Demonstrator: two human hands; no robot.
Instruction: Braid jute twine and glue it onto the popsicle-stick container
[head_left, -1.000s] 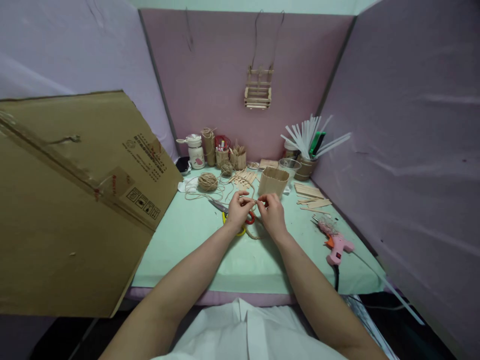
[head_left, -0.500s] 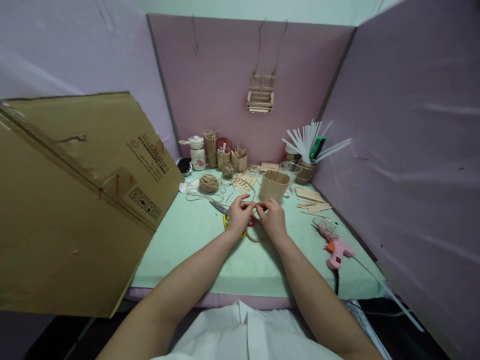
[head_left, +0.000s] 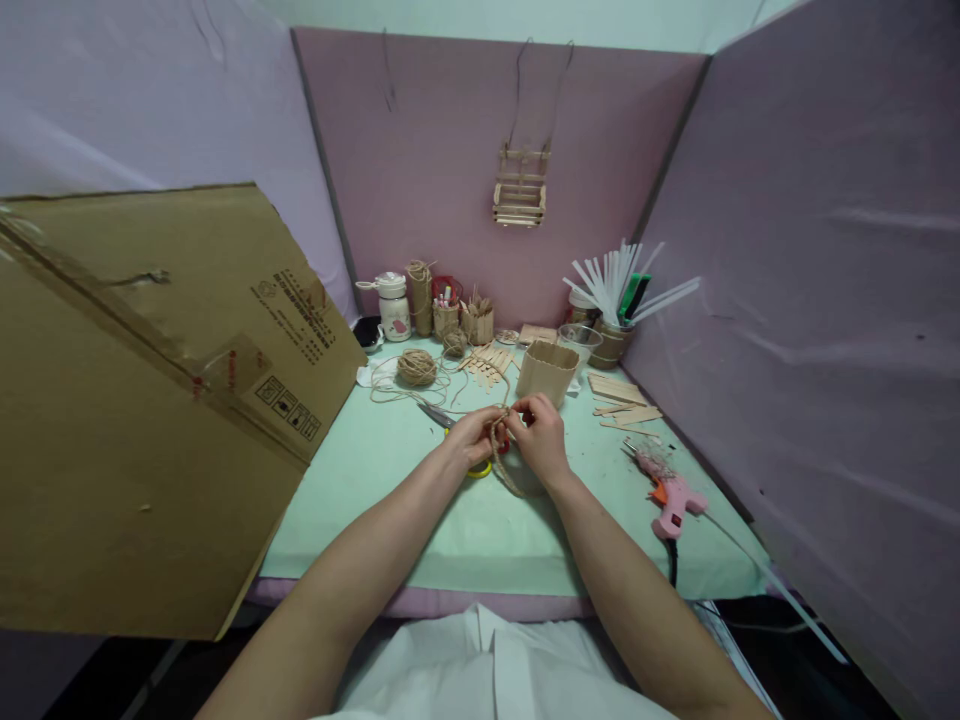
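Note:
A strand of brown twine (head_left: 501,462) runs between my two hands and hangs in a loop toward the table. My left hand (head_left: 478,436) is closed around it, palm turned partly up. The fingers of my right hand (head_left: 537,430) pinch the twine close beside the left fingertips. Beneath the left hand lie scissors (head_left: 437,415) with yellow and red handles, partly covered. Just beyond the right hand stands a container made of wooden craft sticks (head_left: 548,372). To the left sits a ball of twine (head_left: 417,367) with loose strands around it.
A pink glue gun (head_left: 677,503) lies at right, near craft sticks (head_left: 628,402). Glue sticks (head_left: 611,285) stand in a pot behind. A large cardboard sheet (head_left: 172,420) blocks the left side. A white bottle (head_left: 393,306) and a clear cup (head_left: 581,342) stand at the back.
My left hand has rolled palm-up and dropped slightly, so the twine now shows across its fingers. My right hand stays close beside it, still pinching.

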